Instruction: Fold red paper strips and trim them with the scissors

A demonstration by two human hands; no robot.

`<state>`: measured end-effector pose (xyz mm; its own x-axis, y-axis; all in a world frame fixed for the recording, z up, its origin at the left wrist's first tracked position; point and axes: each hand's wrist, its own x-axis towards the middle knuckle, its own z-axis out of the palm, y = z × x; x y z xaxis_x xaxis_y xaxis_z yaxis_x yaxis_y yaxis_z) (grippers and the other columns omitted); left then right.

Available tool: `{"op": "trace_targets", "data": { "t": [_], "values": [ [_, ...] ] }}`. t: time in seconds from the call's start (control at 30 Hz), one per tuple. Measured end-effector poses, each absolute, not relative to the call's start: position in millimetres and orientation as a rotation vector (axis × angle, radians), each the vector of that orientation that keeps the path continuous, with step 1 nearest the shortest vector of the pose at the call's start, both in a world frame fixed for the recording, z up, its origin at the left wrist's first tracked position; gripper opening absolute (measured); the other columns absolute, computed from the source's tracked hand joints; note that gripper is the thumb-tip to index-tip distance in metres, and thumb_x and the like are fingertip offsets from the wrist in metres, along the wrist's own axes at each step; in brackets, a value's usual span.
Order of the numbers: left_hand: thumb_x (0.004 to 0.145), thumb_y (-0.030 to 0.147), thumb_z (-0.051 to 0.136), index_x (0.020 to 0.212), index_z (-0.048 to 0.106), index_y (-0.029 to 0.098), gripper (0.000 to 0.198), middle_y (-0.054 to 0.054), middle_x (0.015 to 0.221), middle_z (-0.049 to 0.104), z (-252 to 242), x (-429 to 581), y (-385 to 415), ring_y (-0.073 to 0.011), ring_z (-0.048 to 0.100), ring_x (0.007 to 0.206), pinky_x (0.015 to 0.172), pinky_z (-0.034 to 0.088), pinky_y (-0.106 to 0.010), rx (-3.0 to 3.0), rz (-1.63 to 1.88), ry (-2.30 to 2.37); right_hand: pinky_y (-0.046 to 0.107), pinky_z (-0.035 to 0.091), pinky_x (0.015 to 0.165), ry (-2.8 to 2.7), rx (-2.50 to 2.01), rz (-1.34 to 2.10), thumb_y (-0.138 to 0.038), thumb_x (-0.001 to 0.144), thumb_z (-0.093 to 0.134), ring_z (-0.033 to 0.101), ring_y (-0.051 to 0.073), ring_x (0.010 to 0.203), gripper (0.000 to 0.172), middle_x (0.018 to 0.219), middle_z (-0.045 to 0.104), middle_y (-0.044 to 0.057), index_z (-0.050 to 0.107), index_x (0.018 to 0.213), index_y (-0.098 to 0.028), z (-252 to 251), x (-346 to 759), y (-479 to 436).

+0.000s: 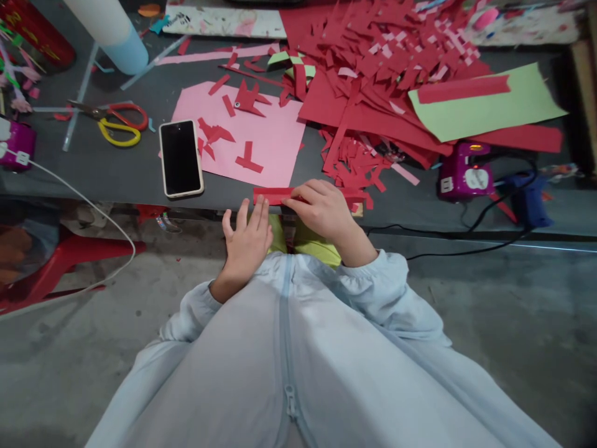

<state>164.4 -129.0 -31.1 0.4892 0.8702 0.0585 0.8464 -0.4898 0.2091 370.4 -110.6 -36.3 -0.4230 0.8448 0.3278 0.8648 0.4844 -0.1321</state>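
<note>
A red paper strip (275,196) lies along the near edge of the table. My left hand (248,233) rests with spread fingers, its fingertips against the strip's left part. Bent over the strip's middle is my right hand (323,208), thumb and fingers pinched on it and hiding some of the paper. Beyond them, a pink sheet (275,143) carries several small red cut pieces, one a spiky red shape (250,99) with an eye on it. To the right, many red paper scraps (357,158) lie heaped near my right hand.
A phone (181,158) and scissors (119,124) lie left, below a white-and-blue bottle (114,40). Right are a green sheet (489,115), a purple box (466,174), a blue glue gun (532,199) and black cables. A red stool (60,261) stands lower left.
</note>
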Motion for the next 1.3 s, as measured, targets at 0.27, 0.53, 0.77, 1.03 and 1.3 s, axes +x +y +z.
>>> {"op": "trace_targets", "data": {
  "t": [0.27,0.53,0.77,1.03,1.3],
  "values": [
    [0.099,0.029,0.034,0.153,0.032,0.024,0.054,-0.006,0.155,0.041,-30,165,-126,-0.0297,0.038,0.143,0.119,0.018,-0.06,2.556,0.225,1.492,0.035,0.038,0.076,-2.393,-1.406,0.004,-0.019,0.096,0.048,0.053,0.019,0.092,0.025,0.097,0.07,0.006,0.072,0.102,-0.023,-40,374,-114],
    [0.099,0.028,0.033,0.154,0.028,0.023,0.056,-0.006,0.156,0.037,-32,162,-124,-0.0291,0.04,0.142,0.12,0.019,-0.059,2.564,0.219,1.45,0.035,0.038,0.075,-2.416,-1.41,-0.055,-0.019,0.098,0.044,0.052,0.019,0.09,0.029,0.095,0.071,0.007,0.072,0.102,-0.021,-39,373,-114],
    [0.097,0.026,0.037,0.153,0.033,0.022,0.056,-0.009,0.155,0.039,-27,165,-123,-0.0299,0.042,0.141,0.12,0.019,-0.06,2.565,0.199,1.453,0.035,0.037,0.074,-2.406,-1.453,-0.006,-0.017,0.096,0.047,0.05,0.02,0.09,0.027,0.095,0.07,0.007,0.073,0.101,-0.021,-36,370,-114],
    [0.096,0.026,0.043,0.151,0.036,0.018,0.056,-0.016,0.159,0.03,-24,190,-131,-0.0303,0.028,0.149,0.118,0.018,-0.06,2.596,0.206,1.512,0.034,0.035,0.073,-2.48,-1.498,-0.061,-0.018,0.094,0.051,0.047,0.02,0.085,0.023,0.092,0.068,0.008,0.074,0.098,-0.019,-28,365,-112],
    [0.096,0.032,0.045,0.149,0.038,0.034,0.054,-0.011,0.163,0.019,-26,180,-135,-0.0321,0.02,0.151,0.116,0.017,-0.062,2.429,0.216,1.754,0.034,0.035,0.073,-2.42,-1.487,0.013,-0.015,0.094,0.05,0.048,0.02,0.085,0.026,0.094,0.069,0.008,0.075,0.099,-0.018,-30,365,-112]
  ]
}}
